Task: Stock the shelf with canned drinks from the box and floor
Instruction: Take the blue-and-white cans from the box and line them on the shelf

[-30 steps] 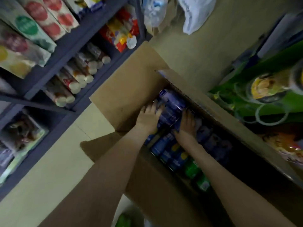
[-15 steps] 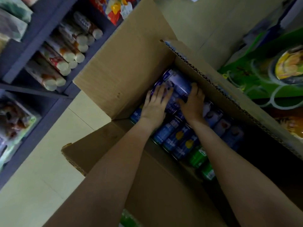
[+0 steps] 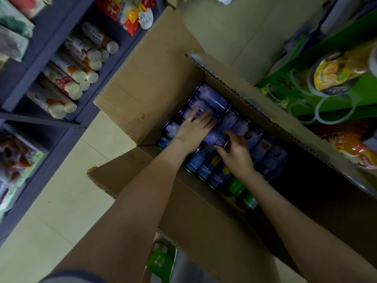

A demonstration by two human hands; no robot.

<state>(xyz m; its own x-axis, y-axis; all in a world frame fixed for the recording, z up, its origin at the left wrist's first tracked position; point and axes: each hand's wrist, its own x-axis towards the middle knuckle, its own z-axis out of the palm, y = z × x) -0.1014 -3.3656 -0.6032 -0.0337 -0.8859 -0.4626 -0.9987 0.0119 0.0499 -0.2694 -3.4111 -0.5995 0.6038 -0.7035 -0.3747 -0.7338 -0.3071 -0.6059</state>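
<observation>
Both hands down inside an open brown cardboard box (image 3: 146,82) standing on the pale tiled floor (image 3: 61,201), between a dark blue metal shelf (image 3: 40,58) on the left and a green display stand (image 3: 365,88) on the right. Inside the box, rows of blue-and-purple drink cans (image 3: 212,99) lying on their sides, with a few green cans (image 3: 236,185) at the nearer end. Left hand (image 3: 193,129) laid flat on the top cans, fingers straight and spread. Right hand (image 3: 237,149) just beside it, thumb and fingers curled round the near end of one purple drink can (image 3: 216,137) lying across the layer below. On the shelf, stacked tubular wrapped packets (image 3: 81,66), well apart from the box.
</observation>
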